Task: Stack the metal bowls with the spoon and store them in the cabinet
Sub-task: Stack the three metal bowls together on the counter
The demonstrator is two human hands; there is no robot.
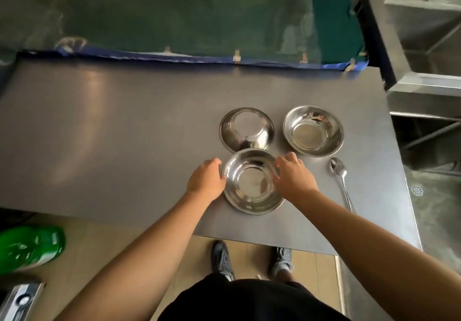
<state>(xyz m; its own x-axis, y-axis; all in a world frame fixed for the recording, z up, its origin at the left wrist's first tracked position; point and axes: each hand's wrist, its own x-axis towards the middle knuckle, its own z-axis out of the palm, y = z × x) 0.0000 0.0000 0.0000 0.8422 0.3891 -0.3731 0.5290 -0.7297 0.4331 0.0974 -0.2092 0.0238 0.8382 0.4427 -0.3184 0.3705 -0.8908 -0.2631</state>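
Note:
Three metal bowls rest on the grey table [124, 133]. The near bowl [252, 183] sits upright between my hands. My left hand [205, 180] touches its left rim and my right hand [293, 173] touches its right rim, fingers curled on the edge. Just behind it lies a second bowl [246, 129], turned upside down. A third bowl [313, 131] stands upright at the right. A metal spoon [340, 178] lies on the table right of my right hand, bowl end away from me.
A green and blue cloth-covered surface [199, 21] borders the table's far edge. A steel sink unit [424, 46] stands to the right. A green plastic object [30, 246] sits on the floor at the left. My feet [252, 258] stand by the table's near edge.

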